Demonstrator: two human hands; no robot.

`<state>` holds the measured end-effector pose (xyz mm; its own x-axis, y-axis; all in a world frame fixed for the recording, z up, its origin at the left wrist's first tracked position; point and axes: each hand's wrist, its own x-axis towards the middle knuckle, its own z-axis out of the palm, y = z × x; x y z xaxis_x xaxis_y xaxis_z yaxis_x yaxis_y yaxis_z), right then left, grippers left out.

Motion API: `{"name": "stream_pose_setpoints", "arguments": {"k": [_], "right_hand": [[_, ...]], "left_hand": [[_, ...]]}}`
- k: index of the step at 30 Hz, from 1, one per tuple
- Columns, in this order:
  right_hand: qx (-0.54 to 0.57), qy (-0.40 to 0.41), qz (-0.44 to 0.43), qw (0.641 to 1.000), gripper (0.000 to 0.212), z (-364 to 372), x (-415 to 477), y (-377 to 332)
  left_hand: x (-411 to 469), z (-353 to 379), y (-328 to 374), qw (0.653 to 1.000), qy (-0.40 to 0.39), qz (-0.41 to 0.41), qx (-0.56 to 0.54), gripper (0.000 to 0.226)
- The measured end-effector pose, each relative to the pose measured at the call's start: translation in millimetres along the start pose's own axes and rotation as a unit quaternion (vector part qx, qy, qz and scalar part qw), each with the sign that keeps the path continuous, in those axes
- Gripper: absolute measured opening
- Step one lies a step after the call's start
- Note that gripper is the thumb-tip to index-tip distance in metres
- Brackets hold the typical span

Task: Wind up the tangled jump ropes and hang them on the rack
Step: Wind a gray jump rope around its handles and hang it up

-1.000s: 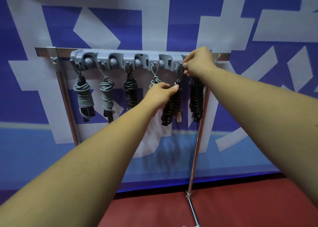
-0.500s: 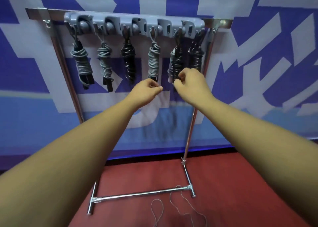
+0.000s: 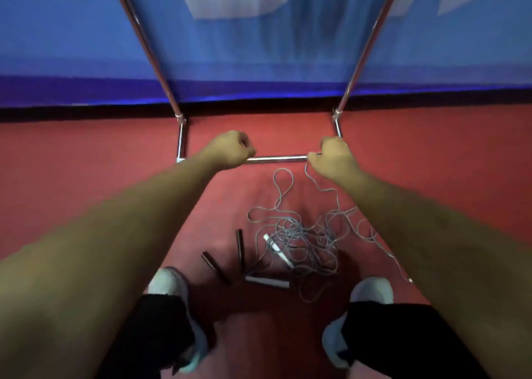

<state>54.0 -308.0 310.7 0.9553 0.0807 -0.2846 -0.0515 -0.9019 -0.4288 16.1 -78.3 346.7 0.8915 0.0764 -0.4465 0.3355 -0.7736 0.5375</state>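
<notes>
- Our left hand is curled into a fist and holds nothing.
- Our right hand is curled too; a grey strand runs up to its fingers, and we cannot tell whether it pinches it.
- Both hands hang in front of the rack's low bar.
- The tangled jump ropes lie on the red floor, between our shoes.
- Two dark handles and a white handle lie beside the tangle.
</notes>
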Motion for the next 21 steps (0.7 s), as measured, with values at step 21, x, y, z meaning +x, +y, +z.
{"name": "stream_pose_setpoints", "arguments": {"k": [21], "right_hand": [[-0.015, -0.189, 0.052, 0.98, 0.041, 265.6, 32.0, 110.2]], "left_hand": [[91.0, 250.9, -156.8, 0.99, -0.14, -0.022, 0.028, 0.054]]}}
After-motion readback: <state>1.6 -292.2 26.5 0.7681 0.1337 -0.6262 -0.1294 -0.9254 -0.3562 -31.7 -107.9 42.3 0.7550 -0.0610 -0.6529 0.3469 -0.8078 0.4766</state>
